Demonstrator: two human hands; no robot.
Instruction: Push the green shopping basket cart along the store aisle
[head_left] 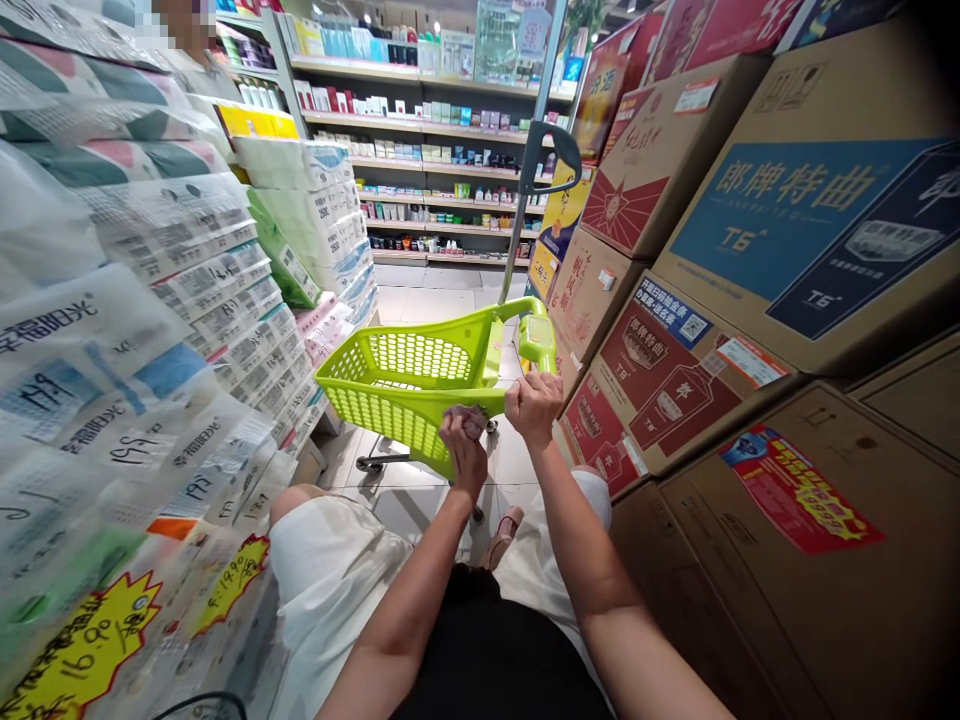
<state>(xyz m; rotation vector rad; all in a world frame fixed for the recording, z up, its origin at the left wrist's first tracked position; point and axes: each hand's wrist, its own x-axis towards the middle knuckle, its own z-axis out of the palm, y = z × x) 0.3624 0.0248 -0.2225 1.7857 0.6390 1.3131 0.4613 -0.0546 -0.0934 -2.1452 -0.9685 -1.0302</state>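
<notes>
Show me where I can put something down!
Bare floor shows between the green basket and the shelves. The basket's visible inside looks bare too. It's crowded on the left with wrapped packs, on the right with boxes.

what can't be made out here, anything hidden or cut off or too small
Part of the crumpled cloth: head view, covered by the left hand.
The gripped rim of the green basket: head view, covered by the right hand.
Labels on the shelf goods: head view, too small.
Face of the other person: head view, pixelated.
</notes>
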